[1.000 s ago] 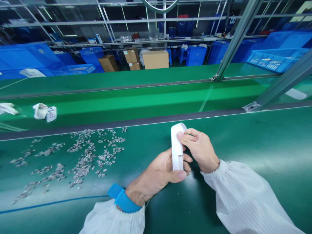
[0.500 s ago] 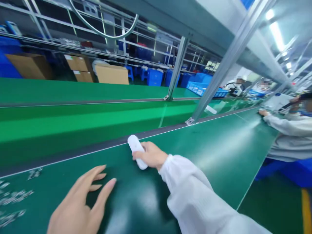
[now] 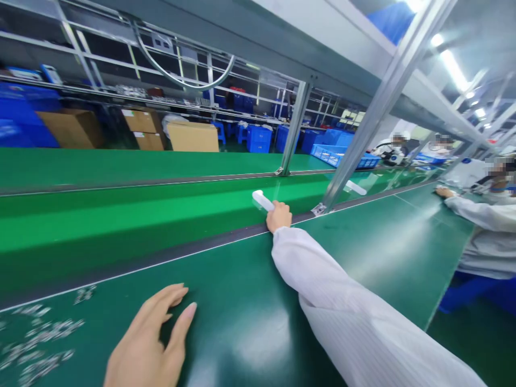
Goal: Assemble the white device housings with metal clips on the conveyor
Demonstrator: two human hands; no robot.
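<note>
My right hand is closed round one end of a white oblong piece, its arm stretched out over the bright green belt. The piece's far end points up and left above the belt; whether it touches the belt I cannot tell. Over the dark green table, my left hand hovers with thumb and fingers apart, holding nothing. Small shiny parts lie in loose groups on the table to the left of it.
Metal posts rise beside the belt. Another white piece lies on the belt farther right. Beyond stand a blue crate and cardboard boxes. At the right, a co-worker's sleeve reaches over the table.
My right hand has carried the white piece from over the table forward and right, over the belt. My left hand's fingers have drawn slightly closer together. The view has shifted a little.
</note>
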